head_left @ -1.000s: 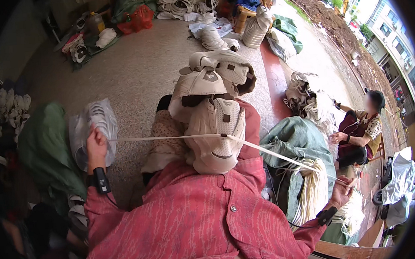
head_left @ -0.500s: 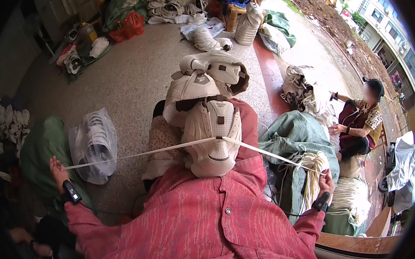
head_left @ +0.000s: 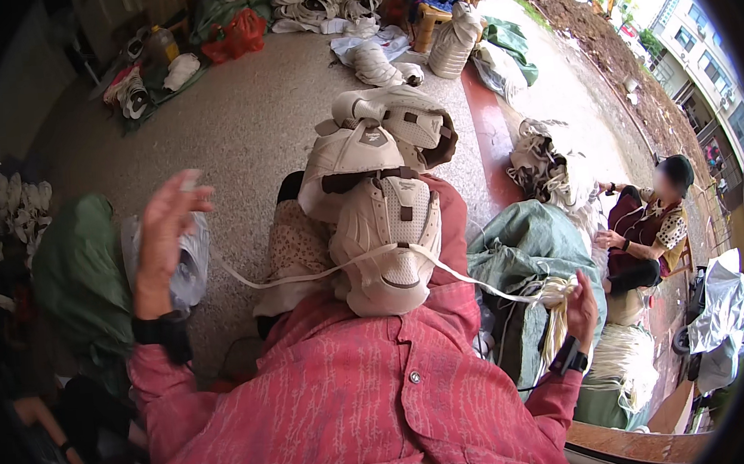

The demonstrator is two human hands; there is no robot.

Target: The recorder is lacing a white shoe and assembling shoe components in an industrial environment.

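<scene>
A beige shoe upper (head_left: 381,270) rests on my lap, with more uppers (head_left: 348,158) stacked beyond it. A flat white shoelace (head_left: 306,278) runs through it near its near end, and both lengths now hang slack. My left hand (head_left: 165,233) is raised on the left, its fingers apart, with one lace length dangling beside it. My right hand (head_left: 581,310) is low on the right, fingers apart, next to a bundle of pale laces (head_left: 558,327). The other lace length ends near that bundle; its exact tip is hard to tell.
Green sacks (head_left: 82,287) and a clear bag of uppers (head_left: 189,275) lie to the left. A green tarp sack (head_left: 528,238) stands close at the right. A seated person (head_left: 648,230) works beyond it. Another person's arm (head_left: 63,439) shows at the lower left.
The taut lace has gone slack, and both hands have let it go. My left hand has risen and moved inward; the fingers of my right hand have opened.
</scene>
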